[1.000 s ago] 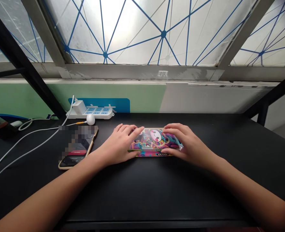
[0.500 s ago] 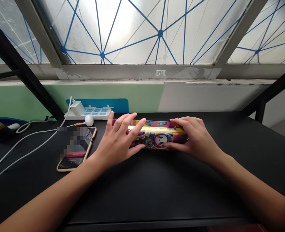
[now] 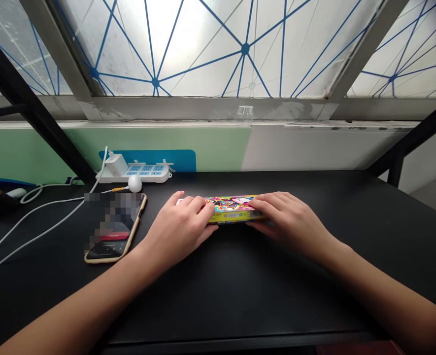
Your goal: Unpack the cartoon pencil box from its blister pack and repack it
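Left hand (image 3: 188,220) and right hand (image 3: 293,216) grasp a multicoloured rectangular box (image 3: 231,211) (handling step, perhaps); next move wants even grip.

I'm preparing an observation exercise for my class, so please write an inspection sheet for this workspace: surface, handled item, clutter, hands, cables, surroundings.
Surface: black desk
Handled item: patterned box, yellow side facing the person
Clutter: phone left of the box; white power strip by the wall
Hands: left hand and right hand hold opposite ends of the box
Cables: white cable over the desk's left side, apart from both hands
Surroundings: window with blue lines
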Tool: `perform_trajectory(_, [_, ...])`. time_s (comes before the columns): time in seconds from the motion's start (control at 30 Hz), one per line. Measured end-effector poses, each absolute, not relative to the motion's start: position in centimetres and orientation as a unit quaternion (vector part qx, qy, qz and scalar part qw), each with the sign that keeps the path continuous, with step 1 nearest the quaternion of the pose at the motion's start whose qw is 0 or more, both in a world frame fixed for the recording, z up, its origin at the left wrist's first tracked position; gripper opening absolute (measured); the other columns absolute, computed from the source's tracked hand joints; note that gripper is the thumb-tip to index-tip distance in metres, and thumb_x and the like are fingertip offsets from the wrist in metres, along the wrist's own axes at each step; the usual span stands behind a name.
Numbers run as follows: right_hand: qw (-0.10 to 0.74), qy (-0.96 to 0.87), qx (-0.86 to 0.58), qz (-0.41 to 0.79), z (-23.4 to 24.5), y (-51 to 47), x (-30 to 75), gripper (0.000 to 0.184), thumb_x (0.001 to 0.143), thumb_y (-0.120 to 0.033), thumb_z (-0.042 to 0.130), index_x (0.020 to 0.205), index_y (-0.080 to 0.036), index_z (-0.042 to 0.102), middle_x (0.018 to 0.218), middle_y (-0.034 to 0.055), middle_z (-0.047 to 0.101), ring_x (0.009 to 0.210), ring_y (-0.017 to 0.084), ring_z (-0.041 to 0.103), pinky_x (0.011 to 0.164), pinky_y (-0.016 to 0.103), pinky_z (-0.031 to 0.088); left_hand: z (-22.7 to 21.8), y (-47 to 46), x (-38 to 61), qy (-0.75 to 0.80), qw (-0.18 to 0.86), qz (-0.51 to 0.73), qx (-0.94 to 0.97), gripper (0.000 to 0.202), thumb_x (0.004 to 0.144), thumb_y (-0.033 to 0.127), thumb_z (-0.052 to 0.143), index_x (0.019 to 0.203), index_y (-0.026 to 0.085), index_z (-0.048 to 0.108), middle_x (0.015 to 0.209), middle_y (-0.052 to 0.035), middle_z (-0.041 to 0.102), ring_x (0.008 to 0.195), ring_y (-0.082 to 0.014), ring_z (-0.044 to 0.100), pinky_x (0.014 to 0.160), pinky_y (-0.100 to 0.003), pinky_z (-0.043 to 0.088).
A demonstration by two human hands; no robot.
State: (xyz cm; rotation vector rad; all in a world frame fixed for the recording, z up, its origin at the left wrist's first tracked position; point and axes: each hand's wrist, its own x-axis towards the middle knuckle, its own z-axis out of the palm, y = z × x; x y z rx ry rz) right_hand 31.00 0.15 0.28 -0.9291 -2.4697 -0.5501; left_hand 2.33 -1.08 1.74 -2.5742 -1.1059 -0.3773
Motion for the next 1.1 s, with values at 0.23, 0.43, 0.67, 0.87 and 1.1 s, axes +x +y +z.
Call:
perform_trajectory(0.23, [0.185, -0.918, -0.316, -0.152, -1.0, -0.3, 29.1, 0.029, 0.099, -0.027, 0.056, 0.125, -0.017, 0.065, 0.123, 0.0156, 0.072, 0.112, 0.031, 0.069, 0.094, 0.047, 0.055, 1.2, -0.8, 2.4, -0.374, 0.124, -0.085, -0.915, 0.032, 0.097, 0.037, 0.060, 0.121, 0.017, 0.064, 0.111, -0.0135, 0.070, 0.102, -0.0316, 0.067, 0.099, -0.052, 0.046])
perform_trajectory(0.43, [0.154, -0.932, -0.313, -0.095, -1.7, -0.5, 28.6, 0.065, 0.094, -0.039, 0.065, 0.152, -0.017, 0.045, 0.154, 0.0186, 0.050, 0.143, 0.034, 0.046, 0.114, 0.053, 0.043, 0.0, -0.4, 2.3, -0.404, 0.080, -0.126, -0.903, 0.067, 0.098, 0.058, 0.052, 0.152, 0.020, 0.042, 0.152, -0.0195, 0.050, 0.137, -0.0384, 0.048, 0.113, -0.062, 0.032])
perform_trajectory(0.67, [0.101, -0.931, -0.349, 0.027, -0.5, -0.1, 29.7, 0.070, 0.097, -0.056, 0.057, 0.158, -0.029, 0.036, 0.162, 0.0101, 0.039, 0.149, 0.030, 0.037, 0.119, 0.054, 0.035, -1.0, 0.5, 2.0, -0.481, -0.006, -0.065, -0.874, 0.092, 0.093, 0.078, 0.038, 0.162, 0.018, 0.022, 0.165, -0.0236, 0.029, 0.154, -0.0411, 0.023, 0.116, -0.068, 0.024])
perform_trajectory(0.87, [0.088, -0.927, -0.358, 0.071, 1.5, 0.6, 33.1, 0.072, 0.088, -0.058, 0.069, 0.152, -0.034, 0.046, 0.155, 0.0056, 0.050, 0.143, 0.033, 0.045, 0.113, 0.049, 0.046, -0.8, 0.4, 2.1, -0.495, -0.013, -0.057, -0.867, 0.093, 0.092, 0.079, 0.038, 0.161, 0.019, 0.025, 0.166, -0.0220, 0.026, 0.155, -0.0391, 0.021, 0.117, -0.066, 0.022])
perform_trajectory(1.1, [0.095, -0.891, -0.443, 0.021, 1.1, 2.3, 37.8, 0.040, 0.088, -0.059, 0.068, 0.121, -0.038, 0.074, 0.120, 0.0003, 0.077, 0.108, 0.032, 0.073, 0.095, 0.054, 0.056, -0.7, 0.4, 2.1, -0.492, -0.015, -0.046, -0.869, 0.093, 0.093, 0.078, 0.036, 0.161, 0.015, 0.027, 0.166, -0.0228, 0.024, 0.155, -0.0396, 0.019, 0.117, -0.067, 0.022])
